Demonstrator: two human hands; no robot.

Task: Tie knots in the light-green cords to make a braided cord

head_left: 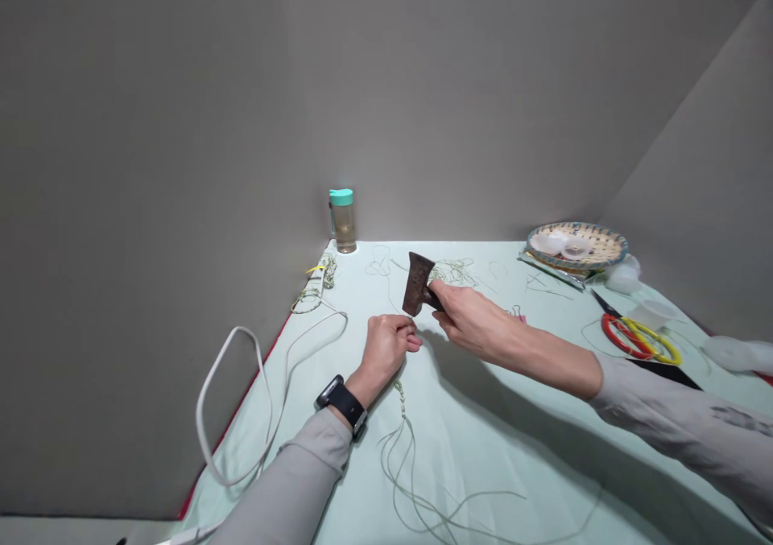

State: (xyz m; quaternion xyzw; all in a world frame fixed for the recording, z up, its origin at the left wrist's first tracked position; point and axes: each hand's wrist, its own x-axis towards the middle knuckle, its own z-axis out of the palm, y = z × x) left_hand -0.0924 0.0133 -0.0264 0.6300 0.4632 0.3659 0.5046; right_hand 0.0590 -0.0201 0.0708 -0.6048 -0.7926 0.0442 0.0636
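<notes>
My right hand is wrapped round the short handle of a small, dark, rusty hatchet. Its flared edge points up, and its blunt end is just above or touching my left fingertips. On the cloth, my left hand has its thumb and forefinger pinched together. A thin tip shows between them, too small to name. Just below that hand lies a braided piece of green cord, its loose strands trailing toward the front edge.
A bottle with a teal lid stands at the back left. White cable loops along the left edge. To the right are a woven basket, scissors with red and yellow handles and clear plastic cups. Loose green cord lies behind the hatchet.
</notes>
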